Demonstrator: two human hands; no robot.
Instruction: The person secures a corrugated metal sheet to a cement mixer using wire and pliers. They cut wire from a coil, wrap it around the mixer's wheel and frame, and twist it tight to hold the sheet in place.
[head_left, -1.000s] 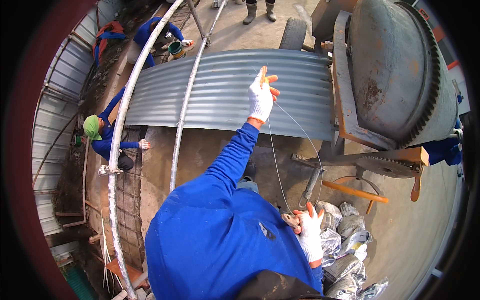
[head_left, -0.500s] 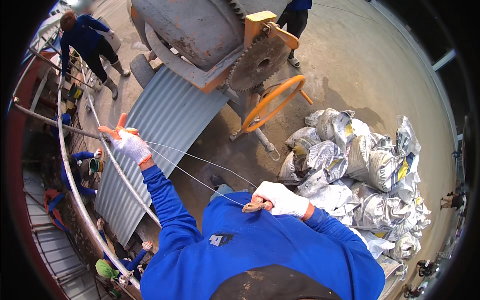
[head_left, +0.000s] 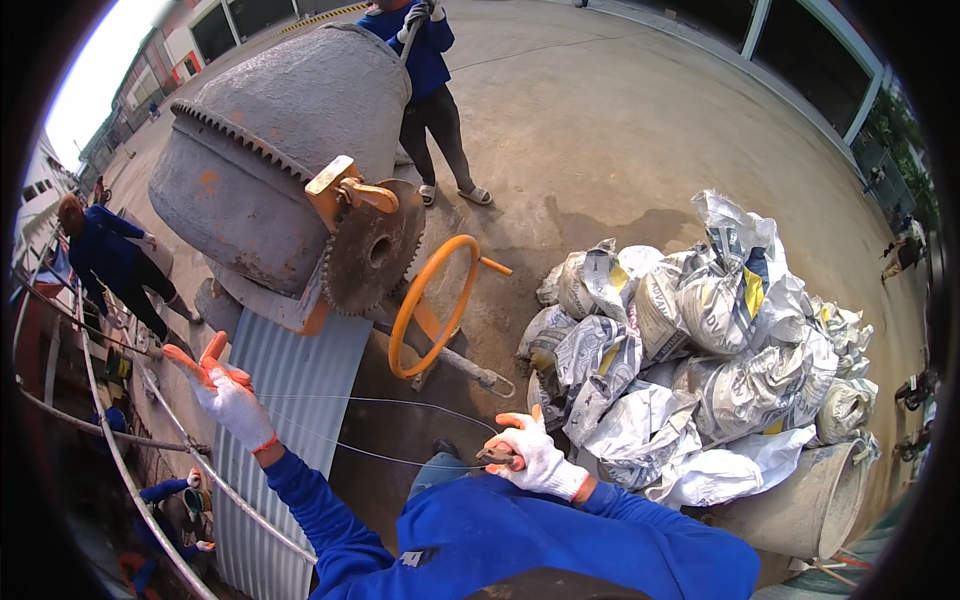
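My left hand (head_left: 225,398), in a white glove with orange fingers, is held out in front of the corrugated metal sheet (head_left: 285,385). Its thumb and a finger point outward, while the other fingers are curled about a thin wire (head_left: 400,401). Two strands of this wire span the gap to my right hand (head_left: 540,458), which is gloved alike and close to my body. There the fingers grip a small brown lumpy object (head_left: 498,457) whose kind I cannot make out. One orange fingertip stands up above it, near the upper strand.
A grey concrete mixer (head_left: 290,130) with an orange handwheel (head_left: 398,330) stands ahead. Piled dusty sacks (head_left: 690,350) lie on the right beside a drum (head_left: 800,505). Metal rails (head_left: 215,465) run along the left. One co-worker (head_left: 440,110) stands behind the mixer, another (head_left: 115,255) at far left.
My view has tilted up, showing more of the mixer and yard. The wire's upper strand now bows more. A finger of my right hand has lifted; the brown object stays in its grip.
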